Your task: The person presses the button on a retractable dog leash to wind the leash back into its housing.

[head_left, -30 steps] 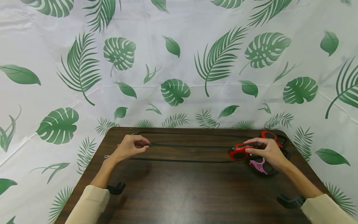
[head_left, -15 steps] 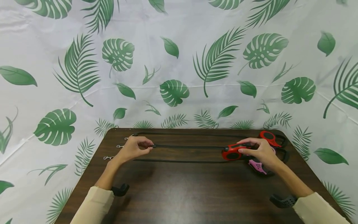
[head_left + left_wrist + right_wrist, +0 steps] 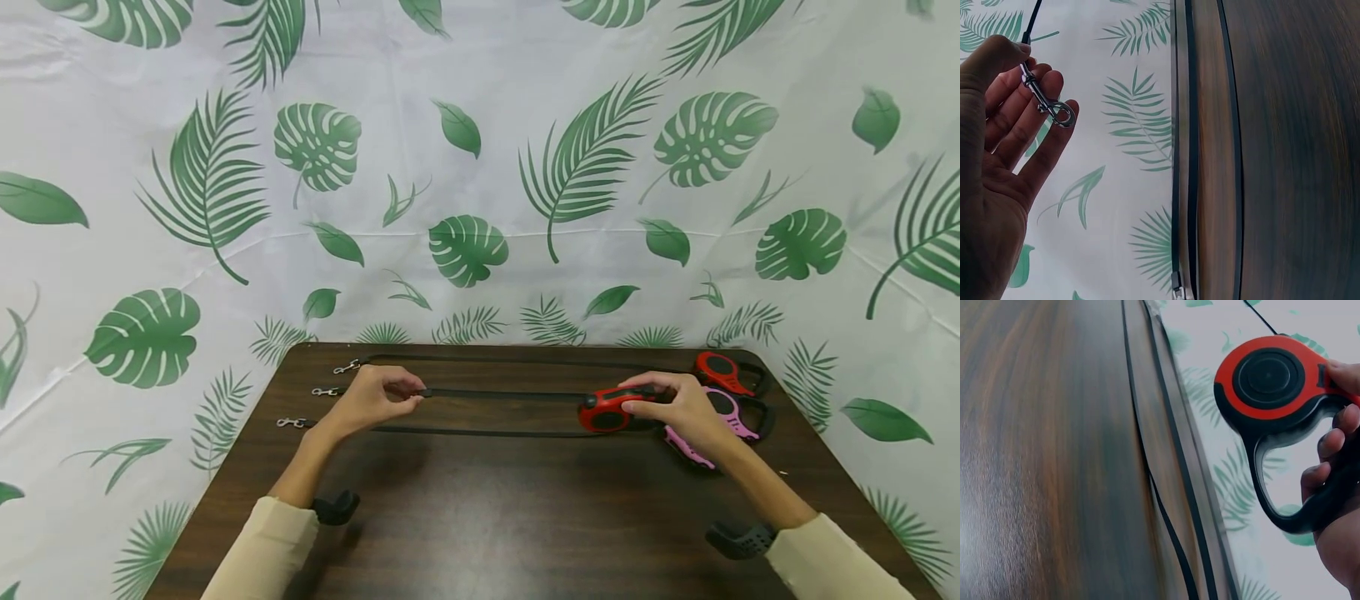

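A red-and-black retractable dog leash [image 3: 606, 410] is held above the table, its dark cord [image 3: 510, 395] stretched straight between the hands. My right hand [image 3: 678, 408] grips the leash's handle; in the right wrist view several fingers curl through the black handle loop [image 3: 1260, 475] and the thumb lies near the button. With thumb and fingertips my left hand [image 3: 375, 398] pinches the cord's other end. The metal snap hook [image 3: 1050, 103] there lies over the fingers in the left wrist view.
On the brown table [image 3: 480, 517] lie a red leash [image 3: 716, 363] and two pink leashes [image 3: 723, 403], at the right. Their cords run left to metal snap hooks [image 3: 291, 422] along the left side. A leaf-patterned cloth [image 3: 480, 150] hangs behind.
Both hands have moved toward each other, the left one rightward and the right one leftward with the red leash. The stretch of cord between them is shorter.
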